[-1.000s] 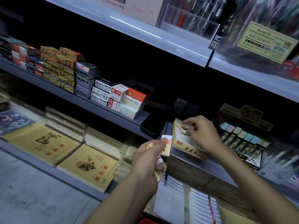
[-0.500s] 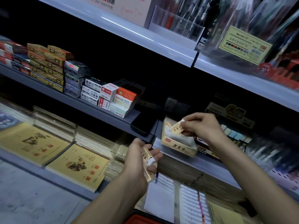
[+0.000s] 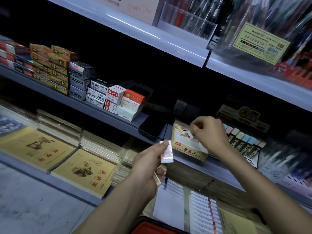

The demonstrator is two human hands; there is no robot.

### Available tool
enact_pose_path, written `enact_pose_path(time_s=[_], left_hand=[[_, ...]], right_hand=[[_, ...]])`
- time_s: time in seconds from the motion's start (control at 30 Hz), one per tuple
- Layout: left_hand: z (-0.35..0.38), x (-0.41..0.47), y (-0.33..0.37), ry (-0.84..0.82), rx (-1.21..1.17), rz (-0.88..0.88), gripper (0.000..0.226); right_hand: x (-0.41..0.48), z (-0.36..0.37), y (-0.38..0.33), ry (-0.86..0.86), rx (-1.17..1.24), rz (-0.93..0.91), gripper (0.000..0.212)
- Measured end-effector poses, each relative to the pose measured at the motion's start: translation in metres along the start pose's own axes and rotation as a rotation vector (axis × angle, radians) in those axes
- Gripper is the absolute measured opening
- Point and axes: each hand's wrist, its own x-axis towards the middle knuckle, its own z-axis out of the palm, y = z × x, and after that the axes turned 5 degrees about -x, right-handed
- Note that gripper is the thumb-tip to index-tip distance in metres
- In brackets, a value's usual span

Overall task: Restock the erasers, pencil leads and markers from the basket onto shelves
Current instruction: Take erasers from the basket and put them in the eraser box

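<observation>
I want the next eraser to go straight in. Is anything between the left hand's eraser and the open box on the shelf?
Only the right hand, over the box and pinching another eraser. Nothing else shows between the box and the eraser in the left hand.

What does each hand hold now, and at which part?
Left hand: a wrapped eraser, pinched at its upper end by the thumb. Right hand: a white eraser, pinched at one end, over the box.
</observation>
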Motion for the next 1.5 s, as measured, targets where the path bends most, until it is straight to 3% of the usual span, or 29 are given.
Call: enact_pose_path(time_s=[0.07, 0.13, 0.23, 0.37, 0.47, 0.6, 0.73, 0.8, 0.97, 1.03, 1.13, 1.23, 1.3, 1.5], left_hand=[[0.001, -0.001, 0.001, 0.016, 0.012, 0.031, 0.028], [0.002, -0.001, 0.001, 0.029, -0.001, 0.048, 0.03], [0.004, -0.004, 0.0, 0.014, 0.012, 0.067, 0.027], [0.006, -0.008, -0.003, -0.009, 0.016, 0.06, 0.027], [0.006, -0.006, 0.002, 0.017, -0.094, -0.008, 0.033], [0.004, -0.003, 0.004, 0.044, -0.226, -0.026, 0.041], [0.005, 0.002, 0.001, 0.071, -0.292, 0.03, 0.048], [0.007, 0.001, 0.003, 0.09, -0.286, 0.032, 0.044], [0.01, -0.005, 0.007, 0.095, -0.312, 0.028, 0.042], [0.011, -0.007, 0.008, 0.086, -0.348, 0.035, 0.042], [0.012, -0.006, 0.01, 0.027, -0.408, 0.057, 0.043], [0.014, -0.008, 0.012, -0.056, -0.481, 0.083, 0.049], [0.015, -0.011, 0.014, -0.1, -0.513, 0.082, 0.048], [0.012, -0.014, 0.013, -0.174, -0.468, 0.091, 0.046]], right_hand=[[-0.02, -0.018, -0.019, -0.1, 0.268, 0.047, 0.015], [-0.043, -0.034, -0.041, -0.312, 0.509, 0.107, 0.023], [-0.066, -0.043, -0.057, -0.541, 0.677, 0.091, 0.027], [-0.073, -0.04, -0.06, -0.527, 0.874, 0.252, 0.032], [-0.056, -0.04, -0.048, -0.3, 0.747, 0.261, 0.019], [-0.017, -0.023, -0.025, 0.034, 0.229, 0.029, 0.012], [0.004, 0.008, -0.022, -0.011, -0.153, -0.087, 0.015], [0.006, 0.021, -0.02, -0.084, -0.232, -0.125, 0.018], [0.007, 0.022, -0.015, -0.165, -0.064, -0.134, 0.006], [0.0, 0.01, -0.015, -0.109, -0.032, -0.136, 0.008], [-0.031, -0.016, -0.03, -0.09, 0.234, -0.067, 0.017], [-0.071, -0.036, -0.055, -0.333, 0.45, -0.055, 0.021], [-0.087, -0.038, -0.064, -0.409, 0.449, -0.087, 0.017], [-0.087, -0.029, -0.061, -0.273, 0.448, -0.072, 0.009]])
